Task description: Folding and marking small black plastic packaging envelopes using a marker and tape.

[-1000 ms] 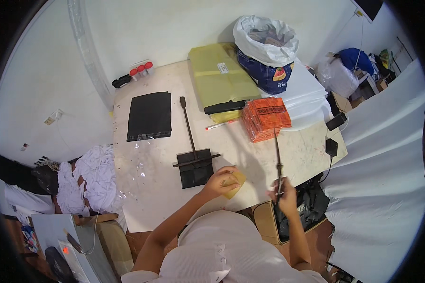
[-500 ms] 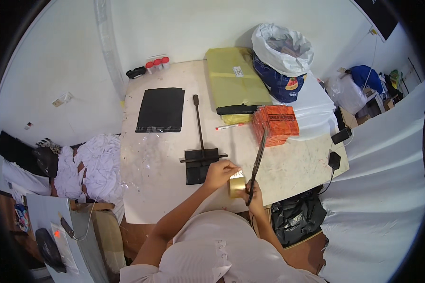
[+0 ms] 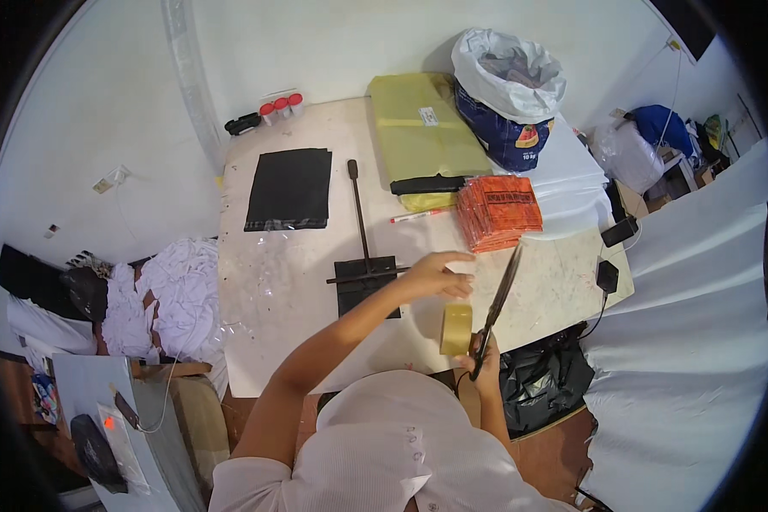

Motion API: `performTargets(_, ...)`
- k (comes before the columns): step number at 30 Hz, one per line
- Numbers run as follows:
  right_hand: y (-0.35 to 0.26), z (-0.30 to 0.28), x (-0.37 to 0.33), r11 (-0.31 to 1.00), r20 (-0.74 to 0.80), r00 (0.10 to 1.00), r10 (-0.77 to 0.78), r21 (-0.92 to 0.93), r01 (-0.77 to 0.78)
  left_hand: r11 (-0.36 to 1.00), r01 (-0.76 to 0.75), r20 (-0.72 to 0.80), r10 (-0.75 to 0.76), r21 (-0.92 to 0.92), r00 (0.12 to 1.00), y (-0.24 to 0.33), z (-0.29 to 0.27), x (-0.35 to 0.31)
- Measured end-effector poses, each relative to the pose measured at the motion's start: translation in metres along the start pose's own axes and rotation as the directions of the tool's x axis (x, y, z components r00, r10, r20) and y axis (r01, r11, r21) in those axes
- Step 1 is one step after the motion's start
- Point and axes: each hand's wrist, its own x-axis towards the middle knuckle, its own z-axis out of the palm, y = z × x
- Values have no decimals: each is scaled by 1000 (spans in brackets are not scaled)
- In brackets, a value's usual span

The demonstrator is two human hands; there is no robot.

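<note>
My right hand [image 3: 487,358] grips a pair of dark scissors [image 3: 502,290], blades pointing up and away. A roll of golden-yellow packing tape [image 3: 456,330] is at the same hand, on its left side. Just above the roll is my left hand [image 3: 439,276], its fingers stretched out and apart with nothing visible between them. Left of that hand, a long dark metal rod with a crossbar [image 3: 360,213] lies over a folded black piece [image 3: 344,300] on the table. My left forearm partly covers this piece.
On the table [image 3: 269,350] are a black flat stack [image 3: 288,189], a red-and-white pen [image 3: 418,216], orange packets [image 3: 499,213], a yellow package [image 3: 427,128] and a blue-and-white sack [image 3: 508,98]. Red-lidded jars [image 3: 282,107] stand at the back left. A black bag [image 3: 542,384] sits below the right edge.
Both hands have moved right, with the scissors and tape roll. My left hand has come away from the roll, and its fingers have spread from a pinch.
</note>
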Motion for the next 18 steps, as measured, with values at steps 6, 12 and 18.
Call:
performTargets(6, 34, -4, 36, 983, -156, 985, -79, -175, 52, 998, -16, -25, 14, -57, 1000, 1, 11, -1)
performTargets(12, 34, -10, 16, 983, -63, 998, -7, -186, -5, 974, -183, -294, 137, -134, 946, -15, -23, 6)
performTargets(18, 9, -1, -18, 938, 35, 995, 95, -338, -78, 870, -231, -398, 43, -436, 916, -31, -76, 17)
